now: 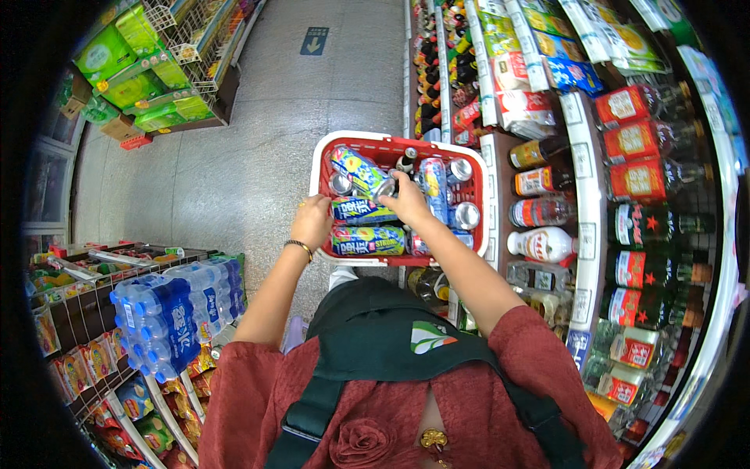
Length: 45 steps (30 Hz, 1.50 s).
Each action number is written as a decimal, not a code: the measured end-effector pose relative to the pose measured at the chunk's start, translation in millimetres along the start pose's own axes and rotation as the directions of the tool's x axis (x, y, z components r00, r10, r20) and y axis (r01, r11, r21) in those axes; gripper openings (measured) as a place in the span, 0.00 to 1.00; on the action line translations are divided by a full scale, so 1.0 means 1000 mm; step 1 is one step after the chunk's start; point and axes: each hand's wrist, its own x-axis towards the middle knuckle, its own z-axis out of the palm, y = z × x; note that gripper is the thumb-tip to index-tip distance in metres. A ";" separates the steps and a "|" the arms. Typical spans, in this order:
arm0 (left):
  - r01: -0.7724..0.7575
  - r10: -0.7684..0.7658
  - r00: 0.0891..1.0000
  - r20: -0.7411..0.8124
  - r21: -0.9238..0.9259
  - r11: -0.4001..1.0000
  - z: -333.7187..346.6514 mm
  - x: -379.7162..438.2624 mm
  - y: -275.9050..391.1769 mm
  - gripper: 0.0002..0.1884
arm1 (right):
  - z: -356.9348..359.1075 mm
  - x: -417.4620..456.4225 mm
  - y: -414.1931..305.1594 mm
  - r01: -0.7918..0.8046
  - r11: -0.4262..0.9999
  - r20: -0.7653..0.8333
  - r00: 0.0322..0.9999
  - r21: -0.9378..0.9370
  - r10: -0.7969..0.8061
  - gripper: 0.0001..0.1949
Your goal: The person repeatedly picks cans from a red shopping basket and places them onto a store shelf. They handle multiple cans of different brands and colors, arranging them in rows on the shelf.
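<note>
A red plastic shopping basket with a white rim [487,193] holds several drink cans and a dark bottle [406,159]. My right hand [408,199] grips the lower end of a tall blue-green can [358,169], which lies tilted above the others. Two more such cans lie sideways below it, the upper one [358,209] next to my left hand. My left hand [312,221] is at the basket's left rim with its fingers curled; whether they hold the rim or the can's end is hard to tell. Upright cans [467,215] stand at the basket's right side.
Shelves of bottles [545,212] and packets rise close on the right. Shrink-wrapped water bottles [158,328] rest on a wire rack at lower left, above snack packets [88,360]. Green cartons [108,55] fill a display at upper left. A tiled aisle floor [275,117] runs ahead.
</note>
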 end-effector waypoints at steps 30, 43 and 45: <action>-0.686 0.687 0.726 0.029 0.102 0.720 -0.079 0.028 0.172 0.43 | -0.168 -0.163 -0.049 0.066 0.845 -0.076 0.997 0.530 -0.030 0.32; -0.981 0.802 0.125 -0.584 0.050 0.189 -0.131 -0.023 0.458 0.46 | -0.367 -0.371 -0.158 0.635 0.707 -0.827 0.187 -0.310 -0.530 0.39; -1.000 0.760 0.025 -0.650 -0.021 0.015 -0.133 -0.034 0.501 0.46 | -0.394 -0.406 -0.180 0.501 0.732 -0.816 0.083 -0.462 -0.572 0.32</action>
